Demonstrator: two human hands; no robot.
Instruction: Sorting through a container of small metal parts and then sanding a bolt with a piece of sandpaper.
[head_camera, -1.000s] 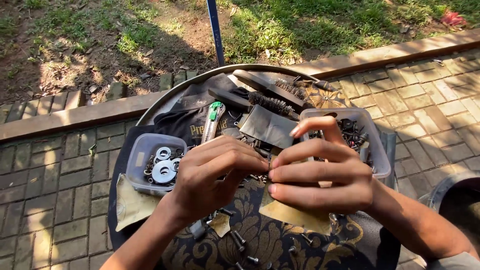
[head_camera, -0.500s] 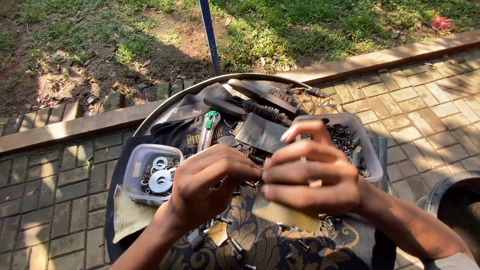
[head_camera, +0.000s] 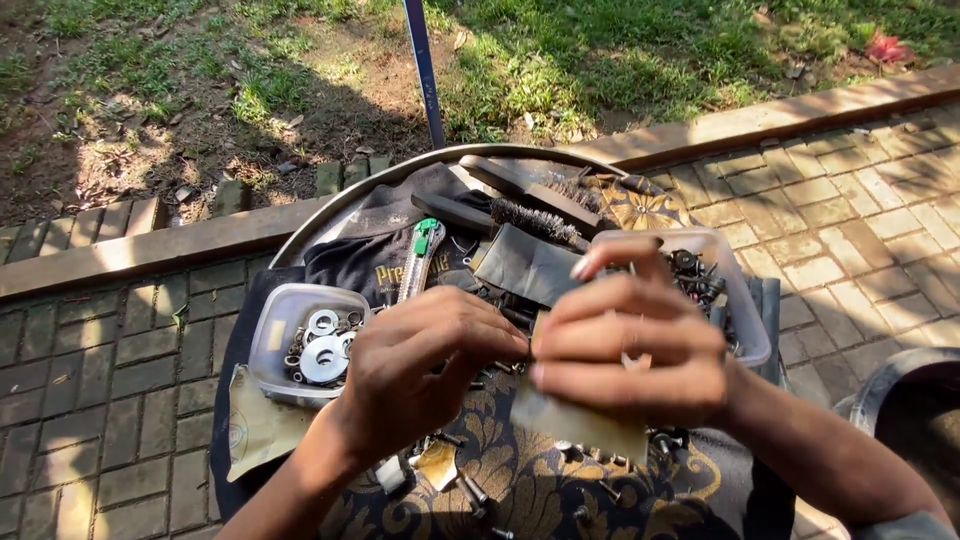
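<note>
Pinching a drab sheet of sandpaper above the round tray, right hand wrapped over its top edge, fingers clamped. Left hand curled in at the sheet's left edge, fingertips hidden, grasp impossible to tell. Just left, clear rectangular tub of silvery washers; behind the right hand, second clear tub, dark contents blurred. Farther back, black cloth bearing yellow lettering, green-and-silver utility knife, wire brush half covered. Bottom tray edge cut off.
</note>
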